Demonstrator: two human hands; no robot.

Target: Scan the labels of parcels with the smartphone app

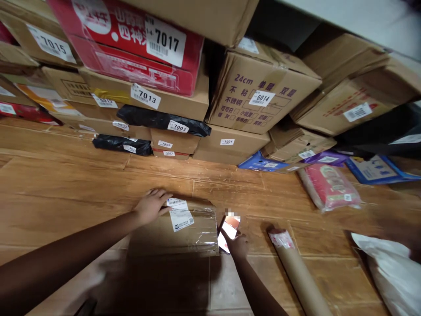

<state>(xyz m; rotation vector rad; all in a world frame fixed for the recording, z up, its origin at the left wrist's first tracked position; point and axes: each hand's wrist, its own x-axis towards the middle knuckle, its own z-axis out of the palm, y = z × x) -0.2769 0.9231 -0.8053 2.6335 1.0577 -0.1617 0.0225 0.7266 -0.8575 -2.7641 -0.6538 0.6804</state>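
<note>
A brown cardboard box (200, 228) lies on the wooden floor, with clear tape over its right end and a white shipping label (180, 216) on top. My left hand (151, 207) rests at the box's far left corner, fingers and thumb stretched out beside the label. At the box's right end, my right hand (239, 245) holds a smartphone (232, 221) whose screen is lit. A small blurred patch covers the phone's top edge. The phone is close to the taped end; whether they touch I cannot tell.
Stacked parcels with number labels line the far side, including a red box (131, 52) and a large carton (263, 87). A cardboard tube (299, 272) and a white bag (388, 272) lie to the right. A pink package (332, 186) sits before the stacks.
</note>
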